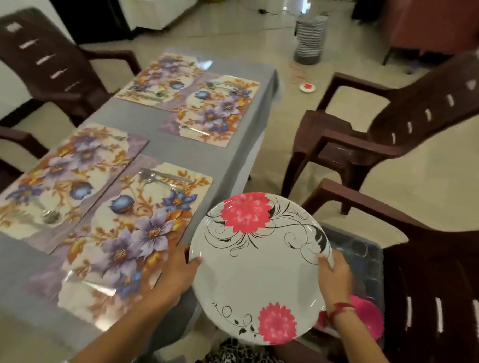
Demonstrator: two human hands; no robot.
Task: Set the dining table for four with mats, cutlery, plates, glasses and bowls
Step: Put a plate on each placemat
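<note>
I hold a white plate (260, 266) with pink flowers and black swirls in the air just off the table's right edge. My left hand (176, 274) grips its left rim and my right hand (334, 277) grips its right rim. Several floral mats lie on the grey table (159, 116): the near right mat (128, 231), the near left mat (59, 180), the far right mat (211, 109) and the far left mat (160, 78). Cutlery (162, 177) rests on the near right mat, and a spoon (51, 217) on the near left one.
A dark crate (366, 261) sits on the brown chair (433, 283) at my right, with something pink (369, 316) in it. A second brown chair (384, 132) stands further along that side. Another chair (44, 57) is at the far left. A striped basket (310, 40) stands on the floor.
</note>
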